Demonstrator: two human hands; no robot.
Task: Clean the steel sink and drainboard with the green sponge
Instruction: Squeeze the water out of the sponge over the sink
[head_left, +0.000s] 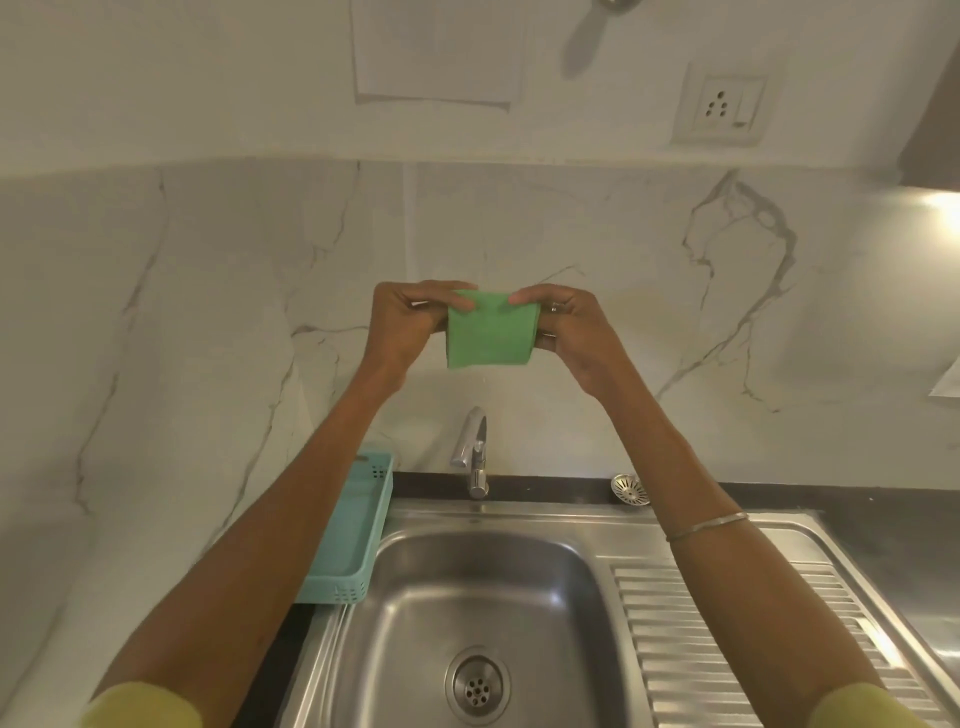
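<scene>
Sponge: we hold the sponge (490, 332) up in front of us, well above the sink (483, 597), its flat green face toward us; it touches no steel yet.
Left hand: our left hand (410, 322) pinches the sponge's upper left corner, thumb on top, fingers curled behind.
Right hand: our right hand (563, 325) pinches the upper right corner the same way; a ring shows on one finger; we judge the two-handed hold is for spreading the sponge flat and looking it over before wiping.
Sink: the bowl sits below us with its drain (477, 687) near the front edge; it looks dry, and the tap (474, 452) at the back edge is not running.
Drainboard: the drainboard (727, 649) runs off the bowl's right side, ribbed and bare.
Other things: a tray (353, 540) stands at the sink's left edge; a strainer (629, 488) lies at the back edge, right of the tap.
Stage: we judge cleaning has not begun.
</scene>
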